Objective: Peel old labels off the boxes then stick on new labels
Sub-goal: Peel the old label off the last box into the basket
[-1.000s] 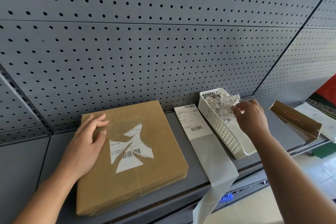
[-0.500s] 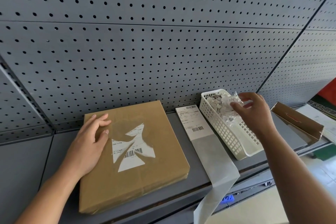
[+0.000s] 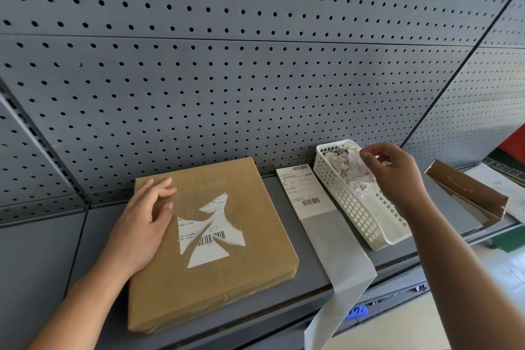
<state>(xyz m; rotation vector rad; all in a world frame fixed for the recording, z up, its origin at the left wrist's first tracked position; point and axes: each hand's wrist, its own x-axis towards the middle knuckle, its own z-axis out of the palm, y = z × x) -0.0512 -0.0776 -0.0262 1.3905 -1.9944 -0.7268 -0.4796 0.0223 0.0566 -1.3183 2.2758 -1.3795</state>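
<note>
lengthwise, label strip [image 3: 332,236] front-to-back, seemingly

Backing strip [image 3: 339,258] off bottom edge

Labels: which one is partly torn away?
The old label on the brown box: only ragged pieces remain. The new label beside it is whole.

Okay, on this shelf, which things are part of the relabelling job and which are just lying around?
Job: brown box; torn old label on it; new label on its backing strip; white basket of peeled scraps; left hand resting on the box; right hand above the basket.
Lying about: open cardboard carton at the far right; pegboard wall behind.
</note>
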